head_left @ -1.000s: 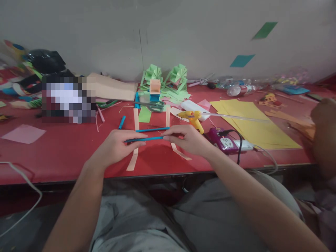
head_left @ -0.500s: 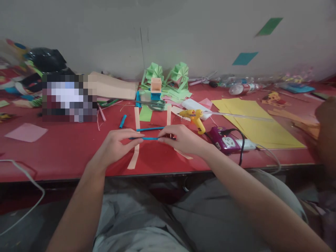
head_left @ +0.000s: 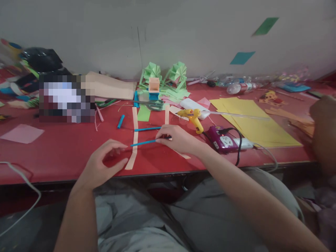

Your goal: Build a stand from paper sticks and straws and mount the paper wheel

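Your right hand (head_left: 177,139) pinches the blue paper stick (head_left: 143,142) at its right end; it runs leftward toward your left hand (head_left: 103,164), whose grip is released

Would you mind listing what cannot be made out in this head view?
- Pixelated patch: whatever lies there on the red table is masked.
- Blue stick: its right end is hidden inside the right hand.
- Co-worker's hand: cut off by the right edge, blurred.
- Bottle: label too small and blurred to read.
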Action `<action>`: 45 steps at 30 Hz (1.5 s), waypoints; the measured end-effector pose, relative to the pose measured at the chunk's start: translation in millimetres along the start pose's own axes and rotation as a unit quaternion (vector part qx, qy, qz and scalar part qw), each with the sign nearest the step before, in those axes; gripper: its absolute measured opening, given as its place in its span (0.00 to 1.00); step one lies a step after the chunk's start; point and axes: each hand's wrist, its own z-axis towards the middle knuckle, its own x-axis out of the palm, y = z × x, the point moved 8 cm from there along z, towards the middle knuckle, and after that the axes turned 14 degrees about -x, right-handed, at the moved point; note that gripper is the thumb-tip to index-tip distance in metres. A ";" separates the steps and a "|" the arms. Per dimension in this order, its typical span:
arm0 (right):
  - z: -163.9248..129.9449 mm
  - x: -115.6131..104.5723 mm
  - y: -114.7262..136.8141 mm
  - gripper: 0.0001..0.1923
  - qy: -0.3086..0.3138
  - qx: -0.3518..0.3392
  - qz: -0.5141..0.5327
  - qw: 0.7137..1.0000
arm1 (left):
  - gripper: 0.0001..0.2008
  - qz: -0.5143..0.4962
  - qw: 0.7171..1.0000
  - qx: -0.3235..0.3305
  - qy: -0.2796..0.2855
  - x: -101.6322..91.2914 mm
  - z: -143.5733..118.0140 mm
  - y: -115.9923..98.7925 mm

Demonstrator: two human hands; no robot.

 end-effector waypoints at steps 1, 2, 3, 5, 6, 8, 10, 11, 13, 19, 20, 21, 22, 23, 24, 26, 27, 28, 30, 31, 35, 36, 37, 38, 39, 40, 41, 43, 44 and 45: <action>0.0 1.8 0.2 0.05 0.007 -0.003 -0.001 1.000 | 0.13 0.002 1.000 0.005 0.006 0.4 -1.2 -1.7; -0.1 3.4 0.5 0.05 0.014 -0.006 -0.003 1.000 | 0.13 0.005 1.000 0.008 0.013 0.9 -2.2 -3.2; -0.5 4.8 0.5 0.04 0.021 -0.007 -0.004 1.000 | 0.12 0.008 1.000 0.010 0.018 1.7 -2.8 -4.5; -1.8 6.4 0.1 0.04 0.035 -0.004 -0.007 0.999 | 0.11 0.013 1.000 0.010 0.023 3.6 -3.0 -6.2; -2.6 6.6 -0.1 0.04 0.040 -0.002 -0.008 0.999 | 0.12 0.015 1.000 0.009 0.024 4.8 -2.5 -6.3; -4.1 6.2 0.1 0.04 0.045 0.002 -0.008 0.999 | 0.12 0.015 1.000 0.003 0.021 7.6 -0.7 -4.9; -5.0 5.3 0.9 0.04 0.046 0.003 -0.007 0.999 | 0.13 0.014 1.000 -0.006 0.016 10.0 1.4 -1.8; -5.2 5.0 1.4 0.04 0.046 0.002 -0.006 0.999 | 0.13 0.012 1.000 -0.009 0.014 11.2 2.4 0.0; -5.2 4.8 2.3 0.04 0.047 0.000 -0.003 0.999 | 0.13 0.008 1.000 -0.017 0.010 12.7 4.0 3.7; -5.1 9.1 2.5 0.04 0.073 -0.005 0.003 0.997 | 0.11 0.001 0.999 -0.041 0.006 14.1 8.6 9.3; -5.2 9.6 2.1 0.04 0.076 -0.005 0.003 0.997 | 0.10 0.006 0.999 -0.036 0.006 14.2 9.6 7.2; -5.3 10.0 1.8 0.04 0.079 -0.006 0.002 0.997 | 0.09 0.015 0.999 -0.028 0.003 13.9 10.7 4.5; -5.4 10.5 1.6 0.05 0.083 -0.007 0.000 0.997 | 0.09 0.027 0.999 -0.019 -0.001 13.6 11.8 1.3; -5.4 11.1 1.4 0.05 0.087 -0.008 -0.002 0.996 | 0.09 0.039 0.999 -0.011 -0.005 13.4 13.0 -1.8; -5.4 11.7 1.2 0.05 0.091 -0.008 -0.004 0.996 | 0.10 0.048 0.999 -0.003 -0.008 13.3 14.3 -4.4; -5.2 13.2 1.2 0.04 0.101 -0.008 -0.005 0.995 | 0.10 0.050 0.999 0.008 -0.007 13.8 17.0 -8.1; -5.0 13.9 1.3 0.04 0.105 -0.008 -0.005 0.994 | 0.11 0.047 0.999 0.013 -0.003 14.7 18.2 -9.2; -4.8 14.2 1.4 0.04 0.108 -0.007 -0.005 0.994 | 0.10 0.045 0.999 0.016 0.002 15.9 19.2 -9.9; -4.4 14.4 2.1 0.03 0.113 -0.008 -0.008 0.994 | 0.10 0.049 0.999 0.021 0.010 18.5 21.0 -10.8; -4.2 14.4 2.4 0.03 0.115 -0.008 -0.011 0.993 | 0.10 0.055 0.998 0.023 0.012 19.7 21.7 -11.2; -4.4 14.0 2.5 0.03 0.115 -0.008 -0.013 0.993 | 0.11 0.076 0.997 0.027 0.016 23.4 24.5 -13.3; -4.4 14.2 2.1 0.03 0.115 -0.007 -0.012 0.993 | 0.11 0.078 0.996 0.032 0.019 24.3 25.1 -14.3; -4.4 14.7 1.5 0.03 0.115 -0.005 -0.011 0.993 | 0.11 0.078 0.996 0.038 0.021 25.1 25.7 -15.5; -4.3 15.6 0.7 0.03 0.117 -0.002 -0.010 0.993 | 0.11 0.077 0.996 0.046 0.025 26.0 26.2 -16.6; -4.0 16.6 0.0 0.03 0.120 0.001 -0.009 0.993 | 0.11 0.077 0.995 0.052 0.029 26.9 26.8 -17.3; -3.6 17.8 -0.3 0.03 0.124 0.001 -0.006 0.992 | 0.11 0.078 0.995 0.056 0.032 27.6 27.3 -17.6; -3.2 18.5 0.1 0.03 0.129 -0.001 0.000 0.992 | 0.11 0.080 0.995 0.057 0.034 28.1 28.0 -17.4; -2.6 15.5 1.9 0.04 0.127 -0.004 0.015 0.992 | 0.12 0.087 0.994 0.055 0.034 28.6 29.0 -16.3; -3.1 10.8 2.7 0.06 0.118 -0.003 0.022 0.993 | 0.12 0.089 0.994 0.053 0.032 28.5 29.2 -15.7; -4.5 3.8 2.9 0.08 0.104 0.003 0.025 0.994 | 0.13 0.089 0.994 0.051 0.029 28.3 29.4 -15.1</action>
